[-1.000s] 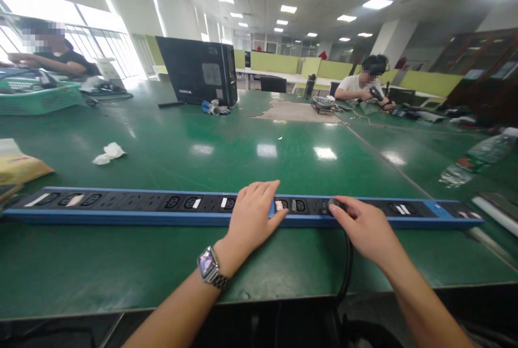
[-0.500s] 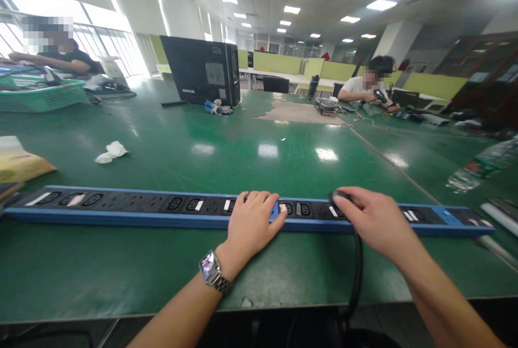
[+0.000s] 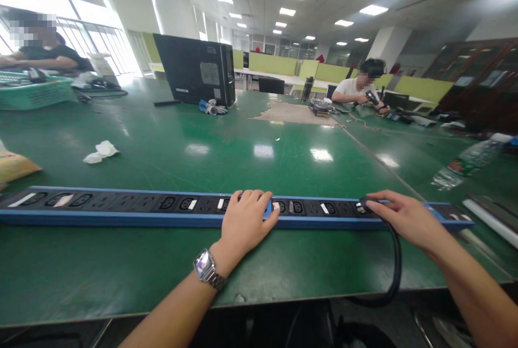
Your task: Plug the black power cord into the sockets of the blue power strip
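A long blue power strip point(image 3: 133, 219) with black sockets lies across the table in front of me. My left hand point(image 3: 246, 221), a metal-banded watch on its wrist, holds the strip near the middle, fingers over the top towards the far edge. At the strip's right part, my right hand point(image 3: 404, 218) grips a black power plug point(image 3: 366, 205) between thumb and fingers. The plug is right at a socket there; whether it is inserted I cannot tell. Its thick black cable point(image 3: 397, 261) loops down past the table's front edge.
Beyond the strip are crumpled tissue point(image 3: 101, 151), a black computer case point(image 3: 194, 70), gloves point(image 3: 212, 107) and a green basket point(image 3: 36, 91). A plastic bottle point(image 3: 469, 162) lies at the right. Two people sit across the table, one at the left, one holding a tool at the right.
My right hand has moved right along the strip with the plug, and the cable's loop swung right with it. My left hand stays on the strip. The view has shifted slightly.
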`<state>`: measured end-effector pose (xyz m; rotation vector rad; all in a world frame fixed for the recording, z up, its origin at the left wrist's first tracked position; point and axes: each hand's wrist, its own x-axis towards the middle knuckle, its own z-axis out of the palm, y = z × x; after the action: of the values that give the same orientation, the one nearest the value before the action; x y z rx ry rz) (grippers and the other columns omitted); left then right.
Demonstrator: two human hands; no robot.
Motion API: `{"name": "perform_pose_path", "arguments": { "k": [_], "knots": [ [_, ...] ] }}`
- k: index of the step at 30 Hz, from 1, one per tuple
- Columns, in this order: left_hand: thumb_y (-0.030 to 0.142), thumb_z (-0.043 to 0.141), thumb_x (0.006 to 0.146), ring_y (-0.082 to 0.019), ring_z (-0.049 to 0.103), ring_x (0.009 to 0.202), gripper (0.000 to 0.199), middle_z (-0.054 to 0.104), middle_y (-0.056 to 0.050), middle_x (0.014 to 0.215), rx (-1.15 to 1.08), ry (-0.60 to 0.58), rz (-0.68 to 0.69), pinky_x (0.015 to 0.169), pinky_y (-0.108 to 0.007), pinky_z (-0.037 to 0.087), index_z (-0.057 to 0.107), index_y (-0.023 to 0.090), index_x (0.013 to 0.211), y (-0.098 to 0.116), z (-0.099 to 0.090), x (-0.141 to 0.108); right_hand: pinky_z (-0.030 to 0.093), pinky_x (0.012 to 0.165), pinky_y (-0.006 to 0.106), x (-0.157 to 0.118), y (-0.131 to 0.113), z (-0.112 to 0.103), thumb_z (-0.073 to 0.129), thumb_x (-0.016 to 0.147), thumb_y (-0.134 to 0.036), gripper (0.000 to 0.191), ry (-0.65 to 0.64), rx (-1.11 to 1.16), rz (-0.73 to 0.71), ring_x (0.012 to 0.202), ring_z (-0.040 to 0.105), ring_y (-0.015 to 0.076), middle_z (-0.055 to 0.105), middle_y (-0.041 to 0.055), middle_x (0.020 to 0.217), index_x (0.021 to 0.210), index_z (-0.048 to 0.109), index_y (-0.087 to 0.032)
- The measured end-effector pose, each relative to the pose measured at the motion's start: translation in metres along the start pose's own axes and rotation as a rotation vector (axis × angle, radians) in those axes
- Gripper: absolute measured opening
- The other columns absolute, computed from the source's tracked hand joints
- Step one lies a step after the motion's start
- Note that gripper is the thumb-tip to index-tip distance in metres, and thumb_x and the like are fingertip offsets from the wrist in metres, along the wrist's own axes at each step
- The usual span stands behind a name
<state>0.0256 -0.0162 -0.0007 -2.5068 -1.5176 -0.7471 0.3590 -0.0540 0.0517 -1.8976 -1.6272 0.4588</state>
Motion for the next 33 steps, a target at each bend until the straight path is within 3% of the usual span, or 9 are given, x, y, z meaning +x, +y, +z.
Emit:
{"name": "perform_pose_path", "arguments": {
  "k": [5,9,13,18,21,25,29,33],
  "knots": [
    [0.041,0.046,0.096,-0.027,0.060,0.105,0.032,0.069,-0.008,0.109,0.011,-0.010,0.008,0.097,-0.046,0.038,0.061,0.021,0.116,0.000,-0.001,0.001,0.048,0.058,0.031,0.008,0.003,0.004,0.058,0.075,-0.061,0.053,-0.024,-0.069,-0.019,0.062,0.067,0.0214,0.074,0.0057,0.071,0.100,0.073,-0.017],
    [0.041,0.045,0.096,-0.026,0.060,0.105,0.032,0.069,-0.008,0.110,0.003,-0.007,0.008,0.097,-0.045,0.038,0.061,0.021,0.116,-0.001,0.000,0.001,0.049,0.060,0.034,0.016,0.032,-0.019,0.058,0.071,-0.061,0.050,0.089,-0.229,0.036,0.065,0.068,0.0241,0.074,0.0061,0.071,0.092,0.077,-0.020],
    [0.040,0.046,0.096,-0.026,0.060,0.104,0.031,0.069,-0.008,0.109,-0.008,0.010,0.002,0.097,-0.045,0.038,0.061,0.021,0.115,-0.001,0.002,0.001,0.047,0.055,0.034,0.014,0.052,-0.037,0.059,0.070,-0.063,0.052,0.068,-0.330,0.005,0.059,0.066,0.0244,0.073,0.0051,0.067,0.093,0.080,-0.021],
    [0.040,0.046,0.096,-0.026,0.060,0.105,0.032,0.069,-0.008,0.110,-0.008,0.011,0.008,0.098,-0.044,0.037,0.061,0.022,0.117,-0.001,0.003,0.000,0.042,0.049,0.032,0.011,0.044,-0.031,0.053,0.077,-0.063,0.059,-0.025,-0.354,-0.018,0.044,0.057,0.0200,0.062,0.0005,0.047,0.110,0.076,-0.020],
    [0.040,0.045,0.097,-0.026,0.060,0.106,0.033,0.068,-0.008,0.111,-0.003,0.000,0.012,0.097,-0.045,0.038,0.061,0.021,0.117,-0.001,0.001,0.000,0.045,0.052,0.032,0.017,0.043,-0.031,0.053,0.077,-0.060,0.055,-0.046,-0.365,-0.008,0.050,0.062,0.0215,0.068,0.0031,0.056,0.105,0.078,-0.020],
    [0.040,0.045,0.096,-0.027,0.060,0.105,0.033,0.069,-0.008,0.111,-0.008,0.007,0.023,0.096,-0.046,0.039,0.061,0.020,0.117,-0.001,0.000,0.000,0.049,0.058,0.035,0.023,0.050,-0.039,0.059,0.073,-0.055,0.045,0.035,-0.492,-0.044,0.067,0.069,0.0271,0.076,0.0085,0.077,0.090,0.081,-0.020],
    [0.040,0.045,0.097,-0.026,0.061,0.104,0.031,0.070,-0.008,0.108,0.013,0.014,0.017,0.095,-0.044,0.039,0.061,0.022,0.114,0.000,-0.001,0.001,0.045,0.051,0.033,0.020,0.051,-0.041,0.053,0.078,-0.058,0.055,-0.051,-0.417,-0.064,0.050,0.063,0.0223,0.071,0.0048,0.059,0.106,0.078,-0.018],
    [0.041,0.045,0.097,-0.025,0.060,0.104,0.031,0.069,-0.007,0.108,0.021,0.014,0.018,0.096,-0.044,0.039,0.061,0.022,0.115,0.000,0.000,0.000,0.047,0.056,0.034,0.023,0.046,-0.035,0.054,0.075,-0.058,0.053,-0.014,-0.467,-0.045,0.060,0.067,0.0247,0.075,0.0073,0.069,0.098,0.080,-0.017]
  ]
}}
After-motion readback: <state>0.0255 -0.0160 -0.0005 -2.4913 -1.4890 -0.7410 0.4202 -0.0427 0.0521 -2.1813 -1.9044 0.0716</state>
